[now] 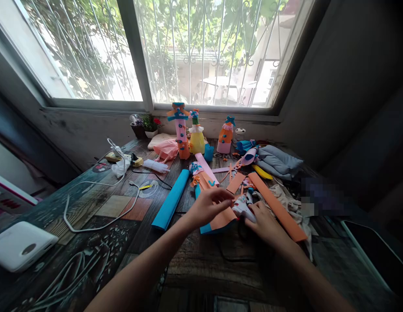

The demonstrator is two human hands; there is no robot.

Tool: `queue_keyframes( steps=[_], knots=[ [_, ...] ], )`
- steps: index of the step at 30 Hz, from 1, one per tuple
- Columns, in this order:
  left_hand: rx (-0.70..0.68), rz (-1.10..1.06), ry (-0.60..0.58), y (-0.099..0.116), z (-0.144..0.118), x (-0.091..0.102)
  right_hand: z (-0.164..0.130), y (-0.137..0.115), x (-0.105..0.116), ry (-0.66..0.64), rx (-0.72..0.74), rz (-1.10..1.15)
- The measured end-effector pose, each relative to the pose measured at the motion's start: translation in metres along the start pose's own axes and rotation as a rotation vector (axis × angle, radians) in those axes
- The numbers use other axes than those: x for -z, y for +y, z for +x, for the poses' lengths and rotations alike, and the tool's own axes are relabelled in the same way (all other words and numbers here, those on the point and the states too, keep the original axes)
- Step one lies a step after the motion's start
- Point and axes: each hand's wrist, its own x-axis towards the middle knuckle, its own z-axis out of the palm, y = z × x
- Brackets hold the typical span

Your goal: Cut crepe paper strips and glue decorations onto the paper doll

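**Mia:** What were the two hands doing at the table [90,203]?

**Sam:** The left hand [206,208] lay flat on an orange paper piece [222,216]. Its fingers were spread a little and pressed down on the paper. The right hand [264,223] was wrapped around a white glue gun [242,207], with the tip pointing toward ten o'clock, right at the paper's edge.

**Mia:** Where was the paper?

**Sam:** Just in front of the person, on top of a blue sheet [206,229]. A blue paper roll [171,199] lay at nine o'clock from the left hand. A long orange strip [277,208] ran at two o'clock from the right hand.

**Mia:** How would you do that bit well?

**Sam:** I think the flat hand had to hold the paper very still. The fingers should stay back from the hot tip. A small dot of glue looked better than a big blob. Too much could leak out and stick the paper to the sheet below.

**Mia:** Anything else nearby?

**Sam:** Dressed-up bottle dolls [197,136] stood at twelve o'clock by the window. A white cable [100,184] curled at ten o'clock.
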Motion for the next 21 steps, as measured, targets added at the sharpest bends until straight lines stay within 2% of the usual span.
queue_keyframes(
  steps=[3, 6, 9, 12, 17, 21],
  knots=[
    [0.041, 0.032, -0.006, -0.017, -0.005, -0.011, -0.003, 0.006, 0.005, 0.081, -0.034, 0.082],
    [0.062, 0.007, 0.033, -0.027, -0.012, -0.013, -0.008, 0.012, 0.015, 0.106, -0.037, 0.194],
    [0.069, -0.045, 0.160, -0.035, -0.019, -0.009, -0.012, 0.008, 0.027, 0.101, -0.004, 0.318],
    [0.081, -0.107, 0.318, -0.040, -0.025, -0.005, -0.013, -0.006, 0.031, 0.159, -0.029, 0.525],
    [0.123, -0.159, 0.409, -0.045, -0.033, -0.001, -0.015, -0.029, 0.021, 0.287, -0.112, 0.936],
    [0.141, -0.176, 0.408, -0.049, -0.038, 0.002, -0.018, -0.032, 0.007, 0.274, -0.094, 1.187]
  ],
)
